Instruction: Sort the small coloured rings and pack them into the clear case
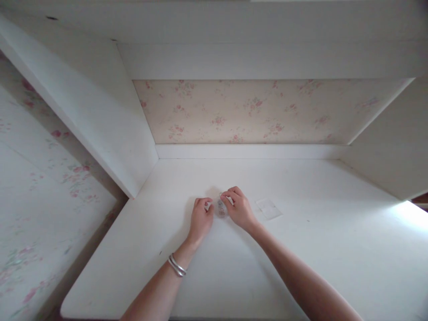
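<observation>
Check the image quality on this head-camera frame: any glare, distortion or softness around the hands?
Head view: glare blows out the desk at its right edge; wide-angle distortion splays the shelf walls outward; lighting is soft, with faint shadows beside the left hand and right hand; the small clear object between their fingertips is too small and soft to identify; the flat clear piece reads low-contrast.

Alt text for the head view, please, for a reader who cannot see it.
Two bare hands meet over a small clear item on a white desk: left hand, right hand. A clear flat piece lies to the right; floral wallpaper behind.
</observation>
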`<state>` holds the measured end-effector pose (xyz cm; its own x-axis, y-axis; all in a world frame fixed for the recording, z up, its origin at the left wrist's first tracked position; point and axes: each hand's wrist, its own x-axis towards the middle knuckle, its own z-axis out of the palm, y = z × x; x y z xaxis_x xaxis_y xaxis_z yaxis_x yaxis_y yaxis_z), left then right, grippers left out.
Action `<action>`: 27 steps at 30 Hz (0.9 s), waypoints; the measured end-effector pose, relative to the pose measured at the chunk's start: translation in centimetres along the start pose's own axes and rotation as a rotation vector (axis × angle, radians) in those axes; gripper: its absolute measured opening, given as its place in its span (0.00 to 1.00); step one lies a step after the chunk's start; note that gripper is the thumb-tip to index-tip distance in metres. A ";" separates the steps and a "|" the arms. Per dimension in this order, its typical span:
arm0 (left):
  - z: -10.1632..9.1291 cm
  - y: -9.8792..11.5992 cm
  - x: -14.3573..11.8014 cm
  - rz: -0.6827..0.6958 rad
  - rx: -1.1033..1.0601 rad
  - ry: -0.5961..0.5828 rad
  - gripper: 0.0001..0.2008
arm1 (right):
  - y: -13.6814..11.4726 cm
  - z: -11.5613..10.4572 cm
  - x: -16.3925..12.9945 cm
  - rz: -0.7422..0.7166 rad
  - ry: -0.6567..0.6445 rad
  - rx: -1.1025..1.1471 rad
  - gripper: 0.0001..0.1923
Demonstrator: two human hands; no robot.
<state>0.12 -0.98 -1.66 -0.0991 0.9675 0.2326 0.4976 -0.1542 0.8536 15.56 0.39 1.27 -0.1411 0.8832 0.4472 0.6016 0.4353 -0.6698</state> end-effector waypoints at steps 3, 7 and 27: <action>0.0 -0.1 0.0 0.003 0.000 -0.008 0.09 | 0.7 0.9 0.1 0.013 -0.066 -0.106 0.10; 0.1 -0.2 0.1 0.010 0.011 -0.048 0.10 | 1.1 -0.1 -0.3 0.039 -0.048 -0.183 0.12; -0.1 -1.4 0.4 0.159 0.126 -0.328 0.40 | 5.1 -11.4 -5.1 0.338 -0.350 -0.751 0.26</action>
<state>-0.70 -0.39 -2.67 0.2585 0.9493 0.1789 0.5885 -0.3016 0.7501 28.34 -3.89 2.33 -0.0204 0.9998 0.0076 0.9934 0.0212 -0.1131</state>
